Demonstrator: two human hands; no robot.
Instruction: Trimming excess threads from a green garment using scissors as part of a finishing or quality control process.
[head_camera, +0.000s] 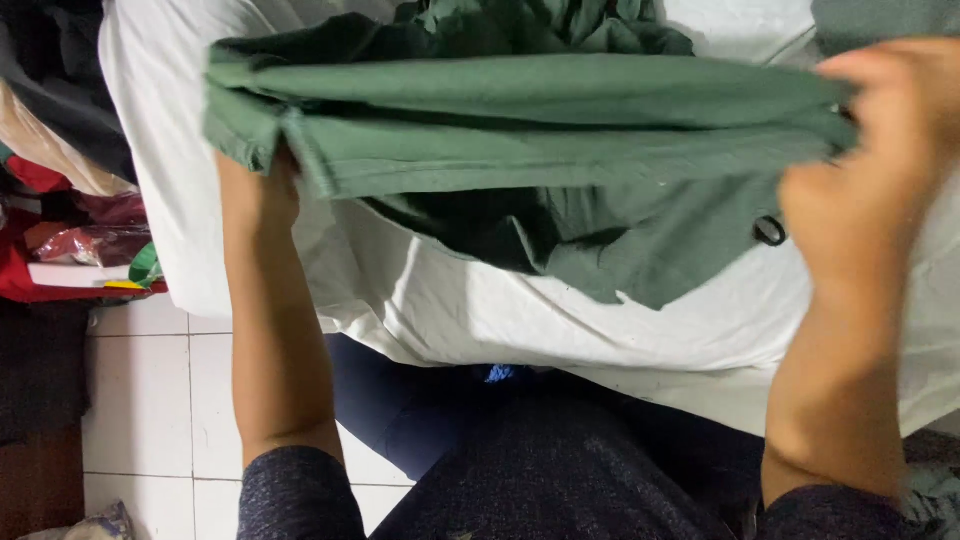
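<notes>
- Left hand (262, 190): mostly hidden under the green garment (540, 130); fingers can't be seen, so can't tell exactly how they curl, but the cloth's left end bunches right at them, looks pinched there.
- Right hand (865, 190): fingers (880, 75) curled closed over the garment's right end, thumb side toward the camera, cloth clamped inside the grip.
- Garment spans between the two sets of fingers, held up off the white sheet (480, 310), pulled fairly taut & flat along the top.
- Already folded at least once, judging by the stacked edges: 2–3 long layers run lengthwise fingertip to fingertip.
- Not tidy yet: a loose flap hangs below the fingers' line, toward the right hand, w/ a small dark ring or loop (770, 231) on it, just beside the right fingers.
- More rumpled green cloth (520, 25) lies beyond the fingers on the sheet, partly behind the held piece; can't tell if it's the same garment or another.
- My read: about midway. Lengthwise fold looks done; hanging part isn't tucked in, piece isn't laid down or stacked.
- Left of the left fingers, well apart: heap of dark & red items (60, 200) at the sheet's edge; white tiled floor (140, 400) below.
</notes>
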